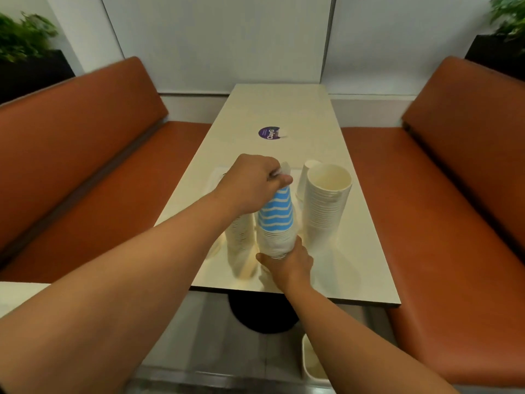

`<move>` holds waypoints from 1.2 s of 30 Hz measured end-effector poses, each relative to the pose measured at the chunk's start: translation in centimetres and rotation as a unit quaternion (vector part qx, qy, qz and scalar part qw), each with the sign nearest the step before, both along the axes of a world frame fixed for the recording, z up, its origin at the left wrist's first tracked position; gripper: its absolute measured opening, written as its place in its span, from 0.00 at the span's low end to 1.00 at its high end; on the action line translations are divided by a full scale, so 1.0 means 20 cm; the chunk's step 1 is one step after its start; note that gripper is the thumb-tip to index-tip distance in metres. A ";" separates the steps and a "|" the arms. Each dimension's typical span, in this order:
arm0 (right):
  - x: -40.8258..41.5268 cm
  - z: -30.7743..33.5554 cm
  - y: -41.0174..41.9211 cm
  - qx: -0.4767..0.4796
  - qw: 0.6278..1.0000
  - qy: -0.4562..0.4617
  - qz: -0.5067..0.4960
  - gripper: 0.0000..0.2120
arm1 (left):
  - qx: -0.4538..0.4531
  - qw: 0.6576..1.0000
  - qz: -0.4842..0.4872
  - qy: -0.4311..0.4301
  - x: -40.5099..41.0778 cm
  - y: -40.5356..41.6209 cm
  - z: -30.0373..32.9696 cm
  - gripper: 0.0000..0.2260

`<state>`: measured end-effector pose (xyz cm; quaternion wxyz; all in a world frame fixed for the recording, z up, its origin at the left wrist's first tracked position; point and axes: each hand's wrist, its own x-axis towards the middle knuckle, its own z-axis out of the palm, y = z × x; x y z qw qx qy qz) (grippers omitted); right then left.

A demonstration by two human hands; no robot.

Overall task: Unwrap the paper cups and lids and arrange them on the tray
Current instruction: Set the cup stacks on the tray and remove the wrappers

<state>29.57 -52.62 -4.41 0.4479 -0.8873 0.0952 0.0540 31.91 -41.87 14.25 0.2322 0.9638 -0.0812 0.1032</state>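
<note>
Two rust-orange padded benches (85,155) flank a long cream rectangular table (284,109), the landmark for what follows. Dark planters with green foliage (25,41) stand behind the benches at both far corners. On the table's near half, right of centre, stands a tall stack of plain white paper cups (325,206), mouth up, with a narrower white stack (305,177) just behind it. At the near centre stands a stack of cups with a blue-and-white wavy striped cup on top (277,211), its lower part sheathed in clear wrap. The right hand (287,265) grips this stack at its base, fingers curled round it. The left hand (252,180) pinches the wrap (284,169) at the stack's top. Left of that stack, a further white stack (241,245) is partly hidden by the left forearm. A pale tray (217,173) lies beyond the left hand. A round purple sticker (270,133) marks the table's far half. A white bin (311,362) sits on the floor below the near edge.
</note>
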 end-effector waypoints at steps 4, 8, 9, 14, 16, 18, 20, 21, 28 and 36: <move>0.02 -0.01 0.02 0.055 0.998 -0.008 -0.022 0.42 | 0.026 0.999 -0.018 0.012 0.04 -0.02 0.05 0.16; 0.06 0.00 0.02 0.038 0.999 -0.014 -0.018 0.39 | -0.046 0.998 -0.018 -0.043 0.05 -0.02 0.06 0.13; 0.07 0.00 0.02 0.042 0.999 -0.015 -0.020 0.39 | -0.062 0.996 -0.018 -0.054 0.05 -0.01 0.07 0.13; 0.05 0.02 0.02 0.130 0.990 -0.044 -0.045 0.45 | -0.024 0.999 -0.044 -0.007 0.07 -0.01 0.10 0.11; 0.03 0.03 0.02 0.163 0.983 -0.067 -0.058 0.43 | 0.017 0.998 -0.054 0.012 0.08 0.00 0.09 0.11; 0.03 0.04 0.02 0.183 0.977 -0.094 -0.057 0.40 | 0.039 0.998 -0.056 0.013 0.08 0.00 0.08 0.09; 0.03 0.06 0.03 0.196 0.972 -0.119 -0.049 0.36 | 0.039 0.998 -0.053 0.006 0.09 0.00 0.08 0.07; 0.03 0.07 0.03 0.203 0.970 -0.128 -0.045 0.35 | 0.039 0.998 -0.052 0.008 0.09 0.00 0.08 0.07; 0.03 0.08 0.05 0.200 0.966 -0.158 -0.038 0.36 | 0.016 0.997 -0.071 0.009 0.08 -0.01 0.06 0.14; 0.06 0.17 0.04 0.197 0.962 -0.186 -0.022 0.28 | 0.131 0.987 -0.076 0.044 0.05 0.09 0.00 0.16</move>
